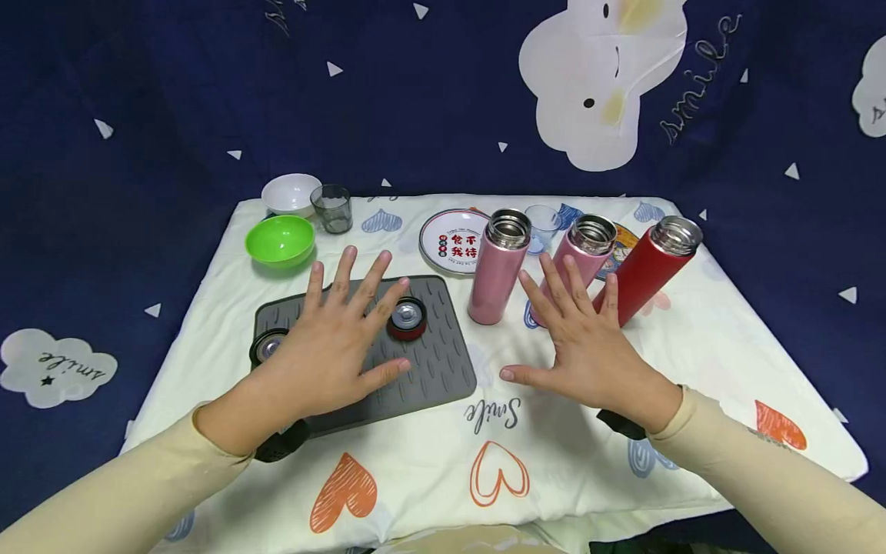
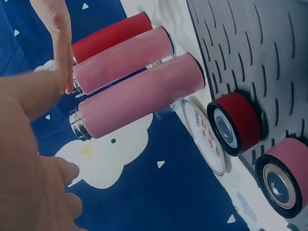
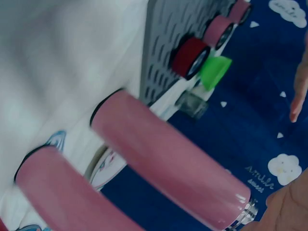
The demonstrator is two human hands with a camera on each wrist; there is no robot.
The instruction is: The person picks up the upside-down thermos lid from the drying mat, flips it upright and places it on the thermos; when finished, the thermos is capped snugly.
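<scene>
Presently: left grip (image 1: 332, 346), fingers spread, over grey mat (image 1: 446, 369), left of centre. Right grip (image 1: 587, 348), fingers likewise spread, before bottles, right of centre. Red lid (image 1: 407, 319) on mat, near frame centre; two pink lids (image 3: 219, 30) beyond it, upper right of right-wrist view. Two pink bottles (image 1: 494, 281), one red bottle (image 1: 644, 277), uncapped, standing, centre-right. Green bowl (image 1: 280, 245), upper left.

We can pass over the cloth (image 1: 490, 346) between the grey drying mat (image 1: 446, 373) and the right hand (image 1: 591, 350); ahead of that hand, two pink vacuum flasks (image 1: 496, 277) and a red vacuum flask (image 1: 644, 273) bar us, the gap beside the red one perhaps tight.
</scene>
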